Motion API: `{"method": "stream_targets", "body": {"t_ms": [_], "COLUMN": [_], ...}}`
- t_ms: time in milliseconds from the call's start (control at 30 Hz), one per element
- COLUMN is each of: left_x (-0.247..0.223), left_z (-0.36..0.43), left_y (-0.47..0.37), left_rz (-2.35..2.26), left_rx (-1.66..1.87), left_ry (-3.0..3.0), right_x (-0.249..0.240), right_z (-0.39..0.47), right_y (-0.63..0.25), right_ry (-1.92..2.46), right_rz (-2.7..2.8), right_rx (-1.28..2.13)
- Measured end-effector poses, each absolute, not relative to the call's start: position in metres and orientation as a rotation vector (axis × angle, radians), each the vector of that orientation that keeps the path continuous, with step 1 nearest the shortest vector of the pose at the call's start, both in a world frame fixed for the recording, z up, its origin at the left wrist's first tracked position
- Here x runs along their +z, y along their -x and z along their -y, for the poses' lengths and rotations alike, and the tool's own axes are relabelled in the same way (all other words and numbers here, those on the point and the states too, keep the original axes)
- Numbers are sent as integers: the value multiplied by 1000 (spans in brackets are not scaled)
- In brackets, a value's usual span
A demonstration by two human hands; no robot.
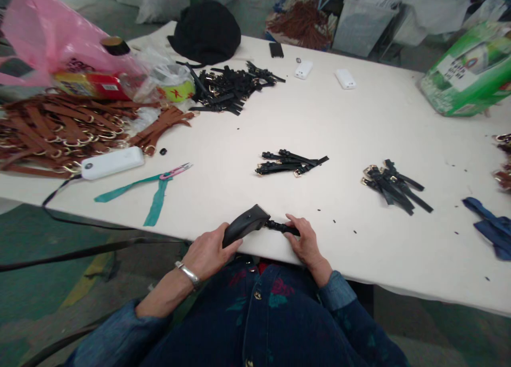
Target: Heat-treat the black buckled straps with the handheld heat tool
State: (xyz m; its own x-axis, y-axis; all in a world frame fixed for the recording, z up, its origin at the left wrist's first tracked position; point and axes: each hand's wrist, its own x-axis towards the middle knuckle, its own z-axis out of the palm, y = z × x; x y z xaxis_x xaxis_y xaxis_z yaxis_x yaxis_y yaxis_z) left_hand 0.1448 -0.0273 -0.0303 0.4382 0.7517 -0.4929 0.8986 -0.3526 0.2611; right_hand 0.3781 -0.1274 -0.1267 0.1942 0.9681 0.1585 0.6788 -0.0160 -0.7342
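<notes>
My left hand [213,250], a silver bracelet at its wrist, is wrapped round a black handheld tool shaped like a hair clipper [245,226]. The tool's wide front end meets one end of a short black buckle strap [275,226]. The other end of that strap is pinched between the thumb and fingers of my right hand [305,242], just above the table's near edge. Ahead of my hands lies a small bundle of black buckle straps [285,163]. A second bundle of black straps [393,186] rests to the right.
Thread snips [173,172] tied with green cloth lie to the left, near a white power bank [112,163] and a heap of brown straps [59,127]. More black straps [229,87] lie near a black cap [207,31]. A green bag [465,74] stands far right; blue cloth [491,228] lies nearer.
</notes>
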Motion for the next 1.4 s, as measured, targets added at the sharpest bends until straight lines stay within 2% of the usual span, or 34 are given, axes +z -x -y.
{"method": "stream_targets", "body": {"t_ms": [200,467,767,1067,1267,1400], "left_x": [-37,-38,-43,-41,-39,-37], "left_z": [32,23,21,25,24,23], "left_y": [-157,-169,-154,-157,-157,-158], "left_rz": [-1391,-1377,-1402,-1399,-1402,-1412], "left_rx": [-539,-545,-517,-491,-495,-512], "left_ry": [-2350,-2348,-2305,-2322,-2312,-2272], "right_x": [-126,-126,-117,-126,-127,-124], "right_z": [127,127,116,109,107,105], "right_y": [-377,-378,-352,-344,-344,-350], "right_ry": [1763,1755,1951,1902,1852,1843], "right_rz": [1546,1580,1688,1862,1844,1593], "right_rx": [528,500,205,42,200,338]}}
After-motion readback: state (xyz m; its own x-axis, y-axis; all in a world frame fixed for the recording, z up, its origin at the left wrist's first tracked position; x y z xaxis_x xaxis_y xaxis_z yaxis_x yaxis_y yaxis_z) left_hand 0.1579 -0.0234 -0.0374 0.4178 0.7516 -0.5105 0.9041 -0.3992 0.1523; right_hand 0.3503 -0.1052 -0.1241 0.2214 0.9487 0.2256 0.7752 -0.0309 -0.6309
